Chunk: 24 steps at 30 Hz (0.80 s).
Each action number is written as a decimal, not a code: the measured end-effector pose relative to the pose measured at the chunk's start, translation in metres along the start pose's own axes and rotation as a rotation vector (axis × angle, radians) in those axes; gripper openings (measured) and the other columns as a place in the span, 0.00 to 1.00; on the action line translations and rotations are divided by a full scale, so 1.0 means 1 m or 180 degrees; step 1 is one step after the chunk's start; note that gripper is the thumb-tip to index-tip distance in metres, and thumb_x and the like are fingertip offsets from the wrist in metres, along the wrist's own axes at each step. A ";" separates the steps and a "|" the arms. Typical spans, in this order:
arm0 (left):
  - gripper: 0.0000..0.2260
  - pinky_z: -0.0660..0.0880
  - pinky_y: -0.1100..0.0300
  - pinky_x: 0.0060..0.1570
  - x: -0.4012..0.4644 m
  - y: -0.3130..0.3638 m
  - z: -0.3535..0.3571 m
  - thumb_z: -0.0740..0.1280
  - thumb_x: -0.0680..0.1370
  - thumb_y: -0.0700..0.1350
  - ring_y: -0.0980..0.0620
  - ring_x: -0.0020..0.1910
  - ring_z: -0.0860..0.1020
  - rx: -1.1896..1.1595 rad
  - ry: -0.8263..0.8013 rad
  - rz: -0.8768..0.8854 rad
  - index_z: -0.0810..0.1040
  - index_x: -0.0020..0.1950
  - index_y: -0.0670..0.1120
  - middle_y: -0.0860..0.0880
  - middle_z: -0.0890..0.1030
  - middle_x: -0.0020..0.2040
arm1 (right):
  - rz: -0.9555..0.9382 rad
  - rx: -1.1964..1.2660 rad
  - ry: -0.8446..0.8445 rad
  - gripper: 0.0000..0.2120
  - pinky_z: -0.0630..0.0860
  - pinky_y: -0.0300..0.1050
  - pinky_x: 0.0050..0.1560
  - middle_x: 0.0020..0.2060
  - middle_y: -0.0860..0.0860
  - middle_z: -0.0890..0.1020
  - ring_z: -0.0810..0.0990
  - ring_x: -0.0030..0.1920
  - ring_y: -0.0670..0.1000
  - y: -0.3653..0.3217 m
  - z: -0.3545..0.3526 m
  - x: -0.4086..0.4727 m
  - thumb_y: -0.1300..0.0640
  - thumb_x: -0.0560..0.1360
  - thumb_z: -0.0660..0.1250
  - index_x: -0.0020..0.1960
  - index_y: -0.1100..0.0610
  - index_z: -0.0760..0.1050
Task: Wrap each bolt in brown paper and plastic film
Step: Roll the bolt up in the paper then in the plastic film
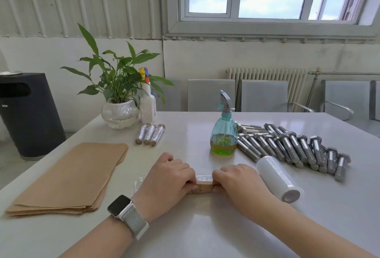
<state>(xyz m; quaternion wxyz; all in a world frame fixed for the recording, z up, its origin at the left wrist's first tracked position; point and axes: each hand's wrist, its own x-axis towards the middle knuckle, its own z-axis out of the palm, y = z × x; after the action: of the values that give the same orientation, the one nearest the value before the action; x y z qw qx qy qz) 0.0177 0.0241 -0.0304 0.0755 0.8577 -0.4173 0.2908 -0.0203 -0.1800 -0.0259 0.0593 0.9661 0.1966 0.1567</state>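
A paper-wrapped bolt (pixel 203 187) lies across the table's near middle with clear plastic film over its far side. My left hand (pixel 166 179) grips its left end and my right hand (pixel 238 181) grips its right end, fingers curled over it. A loose bit of film (pixel 138 181) sticks out left of my left hand. The white film roll (pixel 277 178) lies just right of my right hand. A stack of brown paper sheets (pixel 72 175) sits at the left. Several bare steel bolts (pixel 292 146) lie in a row at the right. Three wrapped bolts (pixel 150 134) rest near the plant.
A teal spray bottle (pixel 223 132) with green liquid stands behind my hands. A potted plant in a glass bowl (pixel 120 113) and a white spray bottle (pixel 147 101) stand at the back left. Grey chairs (pixel 211 94) line the table's far side; a black bin (pixel 28 113) is at left.
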 end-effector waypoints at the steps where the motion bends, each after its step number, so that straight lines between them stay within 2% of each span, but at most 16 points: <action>1: 0.11 0.63 0.59 0.45 0.001 0.000 0.000 0.79 0.67 0.53 0.55 0.33 0.77 -0.0018 -0.0088 -0.0044 0.78 0.34 0.52 0.57 0.79 0.33 | -0.0081 -0.0030 0.0117 0.04 0.63 0.46 0.40 0.43 0.50 0.79 0.78 0.45 0.55 -0.001 0.000 -0.002 0.58 0.78 0.60 0.49 0.53 0.74; 2: 0.12 0.63 0.59 0.46 0.003 0.000 -0.001 0.76 0.68 0.57 0.56 0.34 0.76 -0.0016 -0.0225 -0.0090 0.77 0.34 0.52 0.57 0.79 0.33 | -0.0156 -0.0145 0.0267 0.02 0.68 0.46 0.38 0.37 0.49 0.79 0.79 0.39 0.53 -0.002 0.000 -0.003 0.58 0.74 0.67 0.44 0.53 0.75; 4: 0.22 0.62 0.60 0.49 0.009 0.002 -0.004 0.60 0.72 0.70 0.58 0.37 0.74 -0.0040 -0.0517 -0.0317 0.75 0.35 0.52 0.57 0.78 0.35 | -0.0161 -0.0198 0.0546 0.13 0.71 0.41 0.28 0.26 0.46 0.75 0.76 0.27 0.49 -0.002 0.004 -0.007 0.57 0.61 0.79 0.33 0.51 0.74; 5: 0.28 0.61 0.60 0.50 0.013 0.002 -0.004 0.51 0.73 0.73 0.58 0.38 0.73 -0.0114 -0.0582 -0.0447 0.73 0.35 0.51 0.56 0.77 0.35 | -0.0107 -0.0264 0.0565 0.17 0.70 0.40 0.25 0.24 0.45 0.73 0.74 0.25 0.48 -0.002 0.004 -0.008 0.56 0.57 0.82 0.30 0.50 0.73; 6: 0.31 0.60 0.60 0.51 0.017 0.001 -0.004 0.46 0.76 0.71 0.56 0.38 0.73 -0.0276 -0.0615 -0.0612 0.73 0.35 0.49 0.55 0.78 0.35 | -0.0120 -0.0326 0.0591 0.18 0.69 0.40 0.25 0.23 0.45 0.73 0.73 0.24 0.47 -0.002 0.007 -0.008 0.56 0.55 0.83 0.30 0.50 0.72; 7: 0.31 0.60 0.60 0.52 0.020 -0.002 -0.004 0.46 0.79 0.68 0.56 0.39 0.74 -0.0515 -0.0644 -0.0774 0.76 0.36 0.48 0.54 0.79 0.35 | -0.0112 -0.0395 0.0593 0.18 0.69 0.40 0.25 0.23 0.45 0.73 0.73 0.24 0.47 -0.003 0.008 -0.010 0.56 0.54 0.83 0.30 0.50 0.72; 9: 0.24 0.60 0.66 0.47 0.025 -0.004 -0.002 0.55 0.80 0.63 0.57 0.36 0.73 -0.0768 -0.0685 -0.1007 0.76 0.33 0.50 0.55 0.78 0.32 | -0.0164 -0.0433 0.0612 0.19 0.68 0.41 0.25 0.24 0.45 0.72 0.73 0.24 0.48 -0.003 0.011 -0.011 0.57 0.54 0.82 0.31 0.50 0.72; 11: 0.19 0.59 0.69 0.38 0.029 -0.006 -0.003 0.65 0.77 0.60 0.58 0.32 0.70 -0.0729 -0.0791 -0.1101 0.70 0.30 0.51 0.54 0.73 0.28 | -0.0164 -0.0458 0.0705 0.19 0.68 0.41 0.25 0.23 0.46 0.72 0.72 0.24 0.48 -0.004 0.011 -0.012 0.58 0.53 0.82 0.30 0.50 0.72; 13: 0.15 0.58 0.69 0.36 0.032 -0.010 -0.003 0.69 0.73 0.58 0.60 0.33 0.71 -0.0730 -0.1033 -0.1195 0.71 0.31 0.52 0.56 0.74 0.30 | -0.0174 -0.0477 0.0778 0.19 0.68 0.40 0.24 0.23 0.46 0.72 0.72 0.23 0.49 -0.005 0.012 -0.012 0.59 0.51 0.81 0.30 0.51 0.72; 17: 0.08 0.60 0.70 0.39 0.033 -0.016 -0.005 0.71 0.71 0.57 0.63 0.39 0.74 -0.0868 -0.1326 -0.1200 0.77 0.39 0.54 0.60 0.77 0.35 | -0.0200 -0.0409 0.0817 0.18 0.68 0.40 0.24 0.23 0.46 0.72 0.71 0.24 0.49 -0.006 0.014 -0.015 0.59 0.51 0.81 0.30 0.51 0.72; 22: 0.02 0.64 0.71 0.45 0.028 -0.012 -0.007 0.68 0.70 0.53 0.65 0.41 0.76 -0.0912 -0.1316 -0.1025 0.76 0.38 0.58 0.65 0.77 0.33 | -0.0166 -0.0320 0.0766 0.17 0.71 0.41 0.25 0.25 0.47 0.73 0.73 0.25 0.50 -0.007 0.015 -0.016 0.59 0.52 0.80 0.31 0.51 0.72; 24: 0.02 0.66 0.70 0.50 0.026 -0.013 -0.008 0.68 0.70 0.51 0.65 0.43 0.77 -0.1045 -0.1334 -0.1045 0.77 0.39 0.59 0.63 0.79 0.36 | -0.0133 -0.0283 0.0754 0.18 0.71 0.41 0.26 0.25 0.46 0.73 0.74 0.26 0.50 -0.006 0.016 -0.017 0.59 0.53 0.81 0.32 0.51 0.72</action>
<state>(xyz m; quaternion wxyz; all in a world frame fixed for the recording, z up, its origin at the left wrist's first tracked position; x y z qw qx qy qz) 0.0368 0.0183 -0.0077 0.1712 0.9312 -0.3211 0.0204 -0.0318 -0.1816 -0.0471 0.0817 0.9329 0.2152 0.2769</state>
